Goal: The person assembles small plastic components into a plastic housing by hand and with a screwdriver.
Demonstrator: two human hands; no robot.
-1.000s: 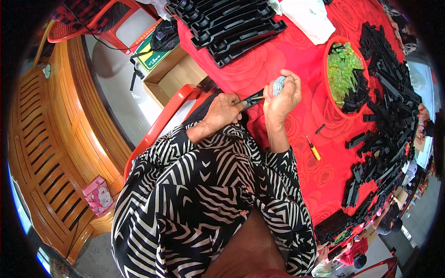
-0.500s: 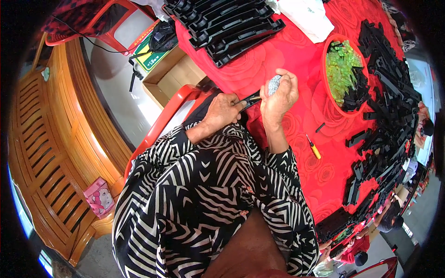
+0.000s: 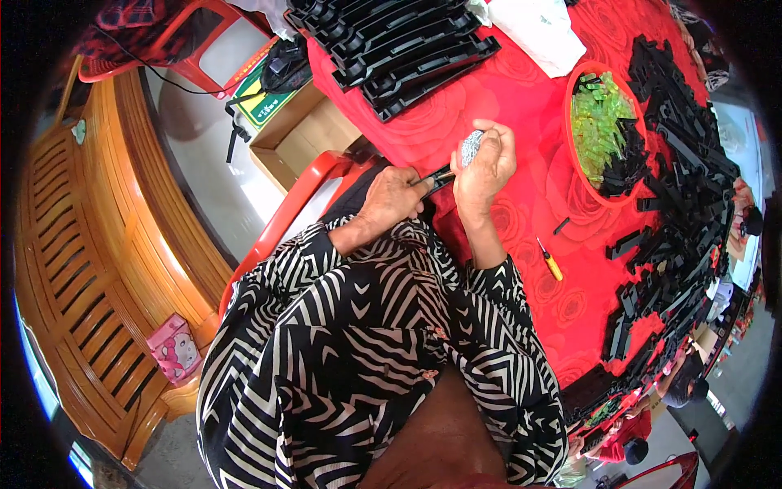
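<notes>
My left hand point(image 3: 391, 196) is closed on a slim black plastic part point(image 3: 440, 181) just above my lap, by the table's edge. Its fingers cover most of that part. My right hand point(image 3: 487, 175) is wrapped round the grey-and-white speckled handle of a hand tool point(image 3: 471, 147). A short metal shaft runs from this fist toward the black part; the tip cannot be made out. On the red cloth to the right lie a small yellow-handled screwdriver point(image 3: 552, 262) and a short black piece point(image 3: 562, 225).
An orange-red basin point(image 3: 568, 138) holds green clear pieces and black ones. Loose black parts point(image 3: 684, 155) heap along the right. Long black mouldings point(image 3: 391, 49) are stacked at the far side, near a white bag point(image 3: 538, 33). An open carton point(image 3: 314, 147) and wooden bench point(image 3: 90, 269) are leftward.
My right hand and the speckled tool have shifted slightly left, closer to my left hand. The left hand stays nearly in place on the black part.
</notes>
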